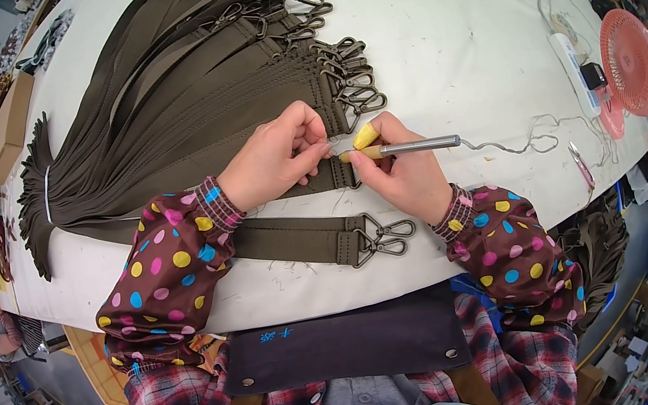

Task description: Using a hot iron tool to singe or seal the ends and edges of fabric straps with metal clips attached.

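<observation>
Olive webbing runs everywhere across my white counter [435, 46]. Nearest my body, one finished strap [296, 239] lies flat near the counter's front edge, its two metal snap hooks [383, 240] pointing to my right. Just beyond it are my hands, both in dotted brown sleeve covers.

My left hand [277, 159] is curled almost closed, thumb and fingertips pinching the end of the strap I am working on [328, 175], which lies flat under both hands. My right hand [402, 171] is closed around a slim metal tool with a pale tip [407, 147], held like a pen; its tip points left and meets the strap end right at my left fingertips. A yellow cover sits on my right forefinger [365, 135]. A thin cord [515, 146] trails from the back of the tool, off to my right across the counter.

Behind my hands, a big fanned stack of the same straps [185, 98] spreads toward the far left, the hooks [343, 75] lined up along its right side. Far right, near the counter's edge, stands a small pink fan [631, 60], with a white power strip [575, 72] just beside it.
</observation>
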### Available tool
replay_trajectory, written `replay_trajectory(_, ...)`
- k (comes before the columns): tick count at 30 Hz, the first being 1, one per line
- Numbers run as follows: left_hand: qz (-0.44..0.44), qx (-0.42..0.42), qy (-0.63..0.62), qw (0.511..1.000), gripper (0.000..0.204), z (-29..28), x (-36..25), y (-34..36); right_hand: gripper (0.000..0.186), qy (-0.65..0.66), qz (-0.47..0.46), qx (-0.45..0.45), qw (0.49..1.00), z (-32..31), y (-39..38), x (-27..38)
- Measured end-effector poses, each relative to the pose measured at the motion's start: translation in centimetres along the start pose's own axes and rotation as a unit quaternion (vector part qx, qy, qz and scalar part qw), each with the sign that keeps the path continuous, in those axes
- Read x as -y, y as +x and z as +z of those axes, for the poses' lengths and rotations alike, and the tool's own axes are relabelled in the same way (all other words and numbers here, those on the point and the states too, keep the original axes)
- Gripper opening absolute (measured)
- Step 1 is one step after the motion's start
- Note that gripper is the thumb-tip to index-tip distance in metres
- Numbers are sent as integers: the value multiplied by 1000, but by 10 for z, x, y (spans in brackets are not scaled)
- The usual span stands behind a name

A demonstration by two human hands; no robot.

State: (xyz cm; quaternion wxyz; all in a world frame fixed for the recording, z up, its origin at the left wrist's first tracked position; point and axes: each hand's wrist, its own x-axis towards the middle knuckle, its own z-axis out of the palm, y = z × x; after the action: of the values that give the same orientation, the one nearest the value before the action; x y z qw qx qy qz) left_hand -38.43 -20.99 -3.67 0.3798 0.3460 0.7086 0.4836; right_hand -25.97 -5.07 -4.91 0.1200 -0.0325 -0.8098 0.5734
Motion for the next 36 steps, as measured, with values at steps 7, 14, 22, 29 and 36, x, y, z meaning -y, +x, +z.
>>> replay_trajectory(7,-5,2,5,1000,15,0,-2,0,19,-13,10,2,1000,0,0,3)
replay_trajectory(14,-5,2,-4,1000,15,0,-1,0,19,-21,-1,-1,1000,0,0,2)
replay_trajectory(22,-16,-2,-14,1000,15,-1,-2,-1,19,1,-3,-17,1000,0,0,1)
replay_trajectory(29,88,-35,301,949,20,20,-15,3,17,77,-13,-107,991,-10,-2,-7)
replay_trajectory(36,61,-49,170,982,13,9,-11,3,17,69,-8,-44,997,-6,-6,-7)
